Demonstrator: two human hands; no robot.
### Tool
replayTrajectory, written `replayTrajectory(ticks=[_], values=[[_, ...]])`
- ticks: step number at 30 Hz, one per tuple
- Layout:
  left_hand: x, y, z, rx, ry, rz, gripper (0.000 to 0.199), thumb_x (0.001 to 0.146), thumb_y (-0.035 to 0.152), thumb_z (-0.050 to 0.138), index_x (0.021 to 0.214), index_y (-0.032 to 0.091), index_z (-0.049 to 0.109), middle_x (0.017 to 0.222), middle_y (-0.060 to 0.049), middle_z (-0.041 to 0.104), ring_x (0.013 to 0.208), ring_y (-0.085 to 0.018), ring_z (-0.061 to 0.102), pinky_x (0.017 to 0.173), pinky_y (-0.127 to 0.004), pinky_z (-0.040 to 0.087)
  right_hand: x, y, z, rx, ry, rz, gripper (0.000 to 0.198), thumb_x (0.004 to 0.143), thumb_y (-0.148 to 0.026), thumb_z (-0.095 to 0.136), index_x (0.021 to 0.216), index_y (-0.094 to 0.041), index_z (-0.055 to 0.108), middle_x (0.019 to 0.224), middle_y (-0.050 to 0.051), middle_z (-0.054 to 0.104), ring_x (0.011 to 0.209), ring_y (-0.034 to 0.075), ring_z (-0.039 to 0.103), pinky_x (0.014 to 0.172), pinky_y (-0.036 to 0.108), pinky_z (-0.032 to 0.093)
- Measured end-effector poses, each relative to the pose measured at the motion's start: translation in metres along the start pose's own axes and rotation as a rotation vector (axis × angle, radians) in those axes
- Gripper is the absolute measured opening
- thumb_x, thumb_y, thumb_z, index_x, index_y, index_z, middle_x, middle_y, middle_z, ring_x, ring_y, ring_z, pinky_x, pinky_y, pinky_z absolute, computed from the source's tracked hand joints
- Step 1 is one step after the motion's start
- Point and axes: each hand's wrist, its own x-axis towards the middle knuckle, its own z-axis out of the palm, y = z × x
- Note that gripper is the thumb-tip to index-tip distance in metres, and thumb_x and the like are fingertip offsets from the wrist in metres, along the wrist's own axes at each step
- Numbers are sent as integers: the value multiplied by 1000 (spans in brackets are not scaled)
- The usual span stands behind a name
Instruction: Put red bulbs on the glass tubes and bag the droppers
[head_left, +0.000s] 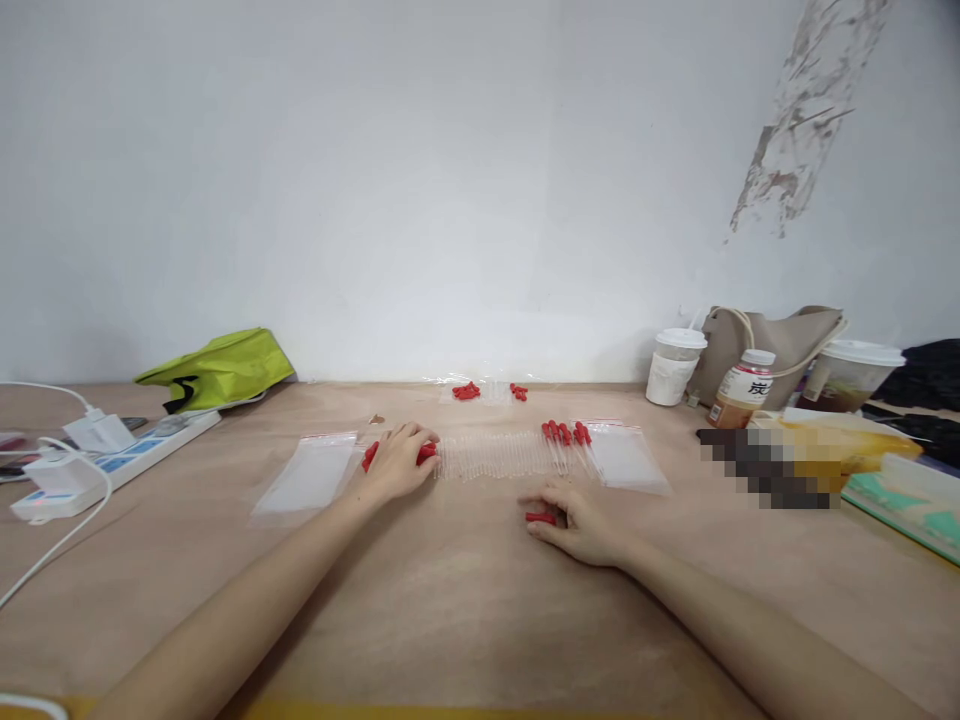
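Observation:
My left hand [399, 462] rests at the left end of a row of clear dropper tubes [491, 456], fingers curled around a red rubber bulb [427, 453]. More red bulbs [369, 456] show partly from under that hand. In front of the row's right half, my right hand [574, 525] lies low over the table, thumb and fingers closed about another red rubber bulb [540, 518]. At the row's right end, several droppers [559, 436] carry red bulbs on their far ends.
Clear zip bags lie on both sides, one left [311, 475] and one right [622, 458]. Loose red bulbs [466, 391] sit by the wall. A power strip [120, 465] and a green bag [225, 368] are left; a cup [675, 365] and a bottle [742, 390] stand right.

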Motion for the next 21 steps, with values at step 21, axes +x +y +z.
replayTrajectory(ticks=[21], values=[[68, 41, 41, 46, -234, -464, 21, 54, 22, 62, 70, 10, 66, 96, -22, 56, 98, -39, 41, 80, -48, 23, -1, 11, 9, 62, 45, 49, 26, 74, -29, 54, 98, -18, 58, 83, 4, 57, 71, 14, 50, 64, 27, 41]])
